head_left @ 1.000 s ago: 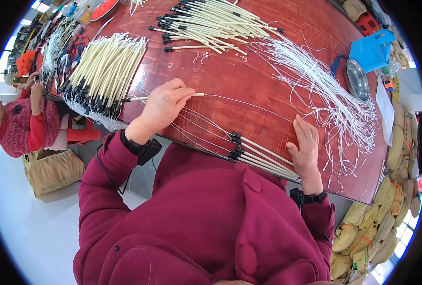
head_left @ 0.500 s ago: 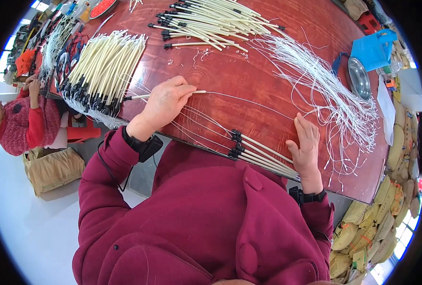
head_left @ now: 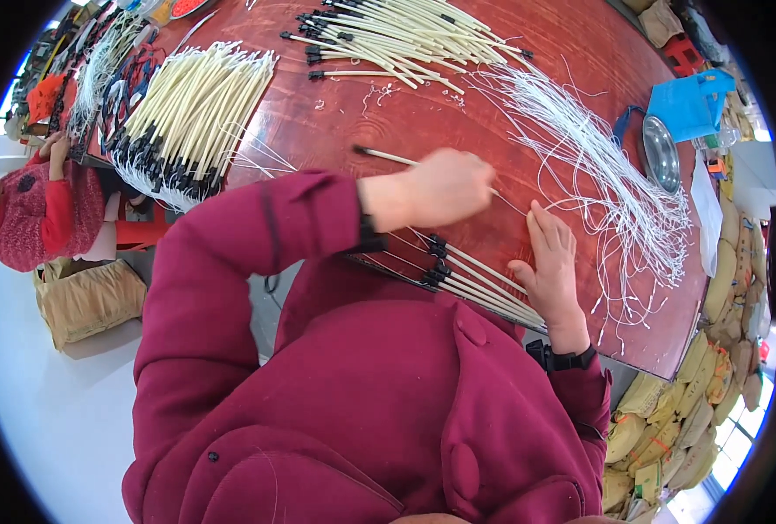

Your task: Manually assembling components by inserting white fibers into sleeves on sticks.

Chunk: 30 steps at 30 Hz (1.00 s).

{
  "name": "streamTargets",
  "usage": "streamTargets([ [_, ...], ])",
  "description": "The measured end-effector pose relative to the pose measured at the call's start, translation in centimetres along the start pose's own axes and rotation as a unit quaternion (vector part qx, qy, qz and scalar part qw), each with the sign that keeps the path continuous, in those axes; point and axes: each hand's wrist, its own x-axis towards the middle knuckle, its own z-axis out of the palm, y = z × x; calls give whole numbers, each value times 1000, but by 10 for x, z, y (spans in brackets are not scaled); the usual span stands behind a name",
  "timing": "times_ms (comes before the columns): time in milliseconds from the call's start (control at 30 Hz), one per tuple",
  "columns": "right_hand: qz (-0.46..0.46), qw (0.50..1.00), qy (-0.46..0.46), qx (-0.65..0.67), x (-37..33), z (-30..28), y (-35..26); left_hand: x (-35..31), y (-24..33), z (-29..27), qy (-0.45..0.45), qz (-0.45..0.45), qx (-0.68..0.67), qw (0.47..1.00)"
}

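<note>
My left hand (head_left: 444, 188) is closed around a thin cream tube (head_left: 389, 156) over the middle of the table. The tube's black end points left, and a white cord runs from its other end to my right fingertips. My right hand (head_left: 552, 266) lies on the tabletop with its fingers stretched out, the fingertips at the cord. Between my hands and my body, several cream tubes with black end pieces (head_left: 438, 262) lie side by side at the table edge. White cords trail left from them, partly behind my left wrist.
A bundle of cream tubes (head_left: 200, 109) lies at the left of the red table (head_left: 318, 131), another pile (head_left: 405, 44) at the back. Loose white cords (head_left: 597, 157) spread on the right, near a metal dish (head_left: 660, 150) and a blue container (head_left: 689, 106). A co-worker (head_left: 47, 205) sits left.
My left hand has moved right along the cord toward my right hand, bringing the tube with it away from the left bundle. My right hand has stayed nearly in place.
</note>
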Motion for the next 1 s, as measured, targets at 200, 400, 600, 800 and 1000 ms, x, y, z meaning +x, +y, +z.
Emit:
streamTargets([
  [200, -5, 1000, 29, 10, 5, 2, -1, 15, 33, -17, -44, 37, 16, 998],
  [400, 20, 999, 44, -2, 17, -11, 2, -71, -6, -57, 151, -108, 4, 983],
  [600, -79, 995, 61, -2, 60, 2, -18, -110, -37, -34, 104, -191, 41, 975],
  [800, -100, 990, 94, 12, 73, 13, -14, -112, -54, -22, 154, -142, 20, 978],
  [1000, -71, 994, 88, 6, 39, -6, 2, -163, -123, -77, 144, -314, 252, 904],
])
